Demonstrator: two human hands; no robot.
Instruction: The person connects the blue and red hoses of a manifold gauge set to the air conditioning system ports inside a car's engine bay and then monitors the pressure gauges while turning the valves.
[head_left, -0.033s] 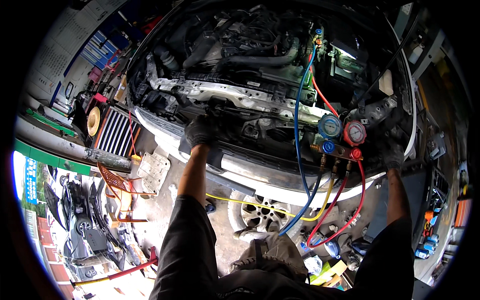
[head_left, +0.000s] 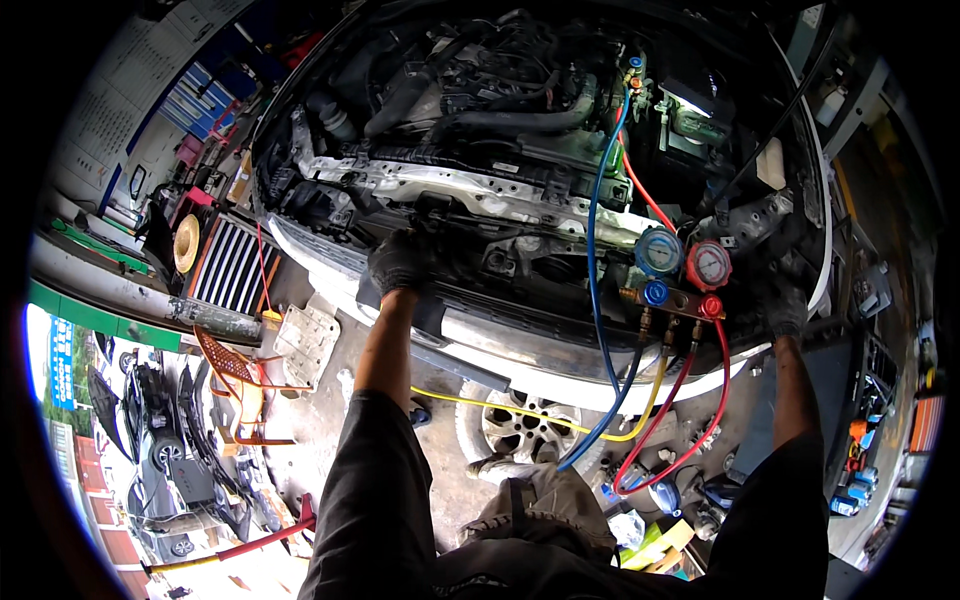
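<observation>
My left hand (head_left: 397, 262), in a dark glove, reaches into the front opening of a car, just below the bare metal crossbar (head_left: 470, 186). Its fingertips vanish among dark parts, and what they touch is hidden. On the far side of the gauges my right hand (head_left: 786, 308), also gloved, is at the car's right front corner, where shadow swallows the fingers. A manifold gauge set with a blue gauge (head_left: 659, 251) and a red gauge (head_left: 709, 265) hangs at the front between my hands, nearer the right one. A blue hose (head_left: 594, 235) runs from the engine bay past it.
The white bumper (head_left: 465, 335) crosses in front of me. Yellow hose (head_left: 500, 404) trails past a wheel (head_left: 528, 425) on the floor. To the left stand a brown chair (head_left: 235, 375) and a red jack handle (head_left: 262, 541). Bottles and boxes (head_left: 655, 540) crowd the lower right.
</observation>
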